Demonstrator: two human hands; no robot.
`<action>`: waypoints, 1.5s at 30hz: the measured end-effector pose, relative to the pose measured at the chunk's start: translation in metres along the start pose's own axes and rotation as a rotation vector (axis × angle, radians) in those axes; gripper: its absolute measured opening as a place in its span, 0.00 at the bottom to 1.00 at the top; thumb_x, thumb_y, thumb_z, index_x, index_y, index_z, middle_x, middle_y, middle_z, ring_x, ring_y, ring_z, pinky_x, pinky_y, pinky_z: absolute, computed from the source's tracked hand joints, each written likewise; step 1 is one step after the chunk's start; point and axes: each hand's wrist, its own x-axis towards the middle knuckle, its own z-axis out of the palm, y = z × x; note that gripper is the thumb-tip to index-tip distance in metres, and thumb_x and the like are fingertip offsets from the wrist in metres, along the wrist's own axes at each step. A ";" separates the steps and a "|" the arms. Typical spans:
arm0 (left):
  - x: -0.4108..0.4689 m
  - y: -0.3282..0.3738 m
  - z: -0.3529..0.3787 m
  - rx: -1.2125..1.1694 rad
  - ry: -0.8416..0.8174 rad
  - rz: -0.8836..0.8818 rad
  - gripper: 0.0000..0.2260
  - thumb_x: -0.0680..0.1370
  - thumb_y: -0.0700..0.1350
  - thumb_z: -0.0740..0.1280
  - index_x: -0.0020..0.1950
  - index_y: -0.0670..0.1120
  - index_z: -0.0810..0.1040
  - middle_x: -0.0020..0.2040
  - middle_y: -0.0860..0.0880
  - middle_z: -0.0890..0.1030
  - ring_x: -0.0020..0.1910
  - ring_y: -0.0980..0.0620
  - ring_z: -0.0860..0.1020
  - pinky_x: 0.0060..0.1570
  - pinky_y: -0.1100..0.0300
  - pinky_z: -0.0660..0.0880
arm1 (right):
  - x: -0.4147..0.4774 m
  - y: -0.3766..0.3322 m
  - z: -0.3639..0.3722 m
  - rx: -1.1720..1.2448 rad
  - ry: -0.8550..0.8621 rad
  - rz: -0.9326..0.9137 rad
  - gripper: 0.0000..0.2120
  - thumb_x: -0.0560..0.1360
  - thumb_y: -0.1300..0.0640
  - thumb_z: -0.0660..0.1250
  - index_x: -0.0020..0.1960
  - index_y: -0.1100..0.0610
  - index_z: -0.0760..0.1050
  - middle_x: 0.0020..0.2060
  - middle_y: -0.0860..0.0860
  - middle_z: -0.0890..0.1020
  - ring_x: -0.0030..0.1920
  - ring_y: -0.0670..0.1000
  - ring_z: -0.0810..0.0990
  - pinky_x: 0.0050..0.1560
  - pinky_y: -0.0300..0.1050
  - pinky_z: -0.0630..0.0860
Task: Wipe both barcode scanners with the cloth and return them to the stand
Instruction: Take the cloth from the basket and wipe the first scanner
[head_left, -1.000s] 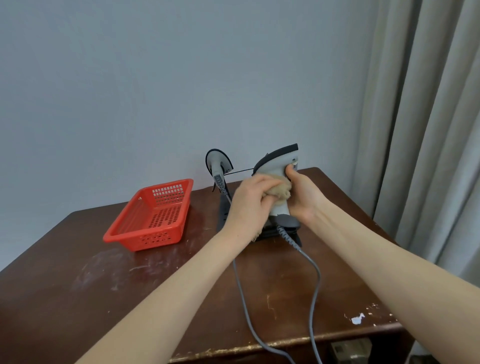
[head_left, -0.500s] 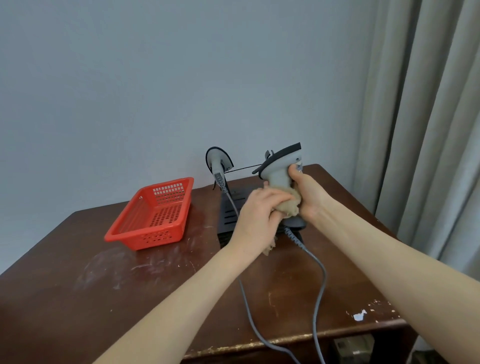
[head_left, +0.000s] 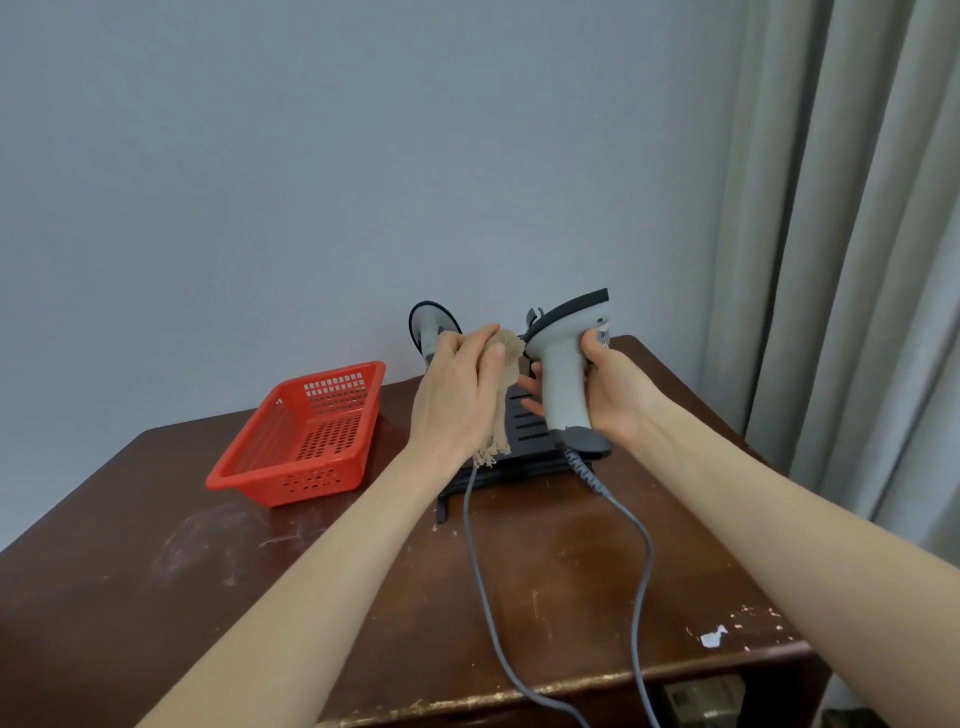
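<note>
The second scanner (head_left: 427, 328) is showing only its head behind the left hand (head_left: 454, 400); whether it is sitting in the black stand (head_left: 524, 457) is not determinable. Both grey cables (head_left: 475, 545) are running off the table (head_left: 156, 597) edge, cut off below. The red basket (head_left: 306, 431) is sitting left of the stand, its perforated floor showing. The held scanner (head_left: 563, 379) — pale grey, dark-trimmed — is standing upright above the stand; the right hand (head_left: 610, 387) is wrapping its handle; the left hand is pinching the frayed beige cloth (head_left: 503, 402) just beside the scanner's head — contact unclear.

Grey wall (head_left: 311, 156) — curtain (head_left: 857, 234) — worn table (head_left: 156, 597).
</note>
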 end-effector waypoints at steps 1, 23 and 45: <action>0.002 0.002 0.001 0.001 0.008 0.008 0.18 0.82 0.48 0.53 0.71 0.47 0.69 0.59 0.47 0.71 0.56 0.51 0.73 0.53 0.56 0.71 | 0.001 0.001 0.000 -0.004 0.002 0.003 0.29 0.80 0.40 0.54 0.62 0.65 0.73 0.46 0.58 0.81 0.48 0.60 0.82 0.47 0.58 0.80; 0.007 0.015 0.018 0.017 0.007 0.209 0.15 0.75 0.36 0.67 0.61 0.44 0.79 0.50 0.46 0.72 0.50 0.47 0.74 0.53 0.53 0.74 | -0.001 0.012 0.007 0.018 -0.134 -0.078 0.23 0.82 0.44 0.51 0.55 0.59 0.77 0.47 0.56 0.85 0.48 0.53 0.83 0.53 0.50 0.78; -0.037 0.027 0.019 0.056 -0.123 0.361 0.13 0.73 0.38 0.67 0.57 0.44 0.81 0.47 0.46 0.72 0.46 0.47 0.73 0.48 0.52 0.75 | -0.002 0.006 0.004 -0.005 -0.080 0.015 0.23 0.81 0.43 0.54 0.52 0.61 0.77 0.41 0.56 0.85 0.38 0.53 0.85 0.38 0.45 0.82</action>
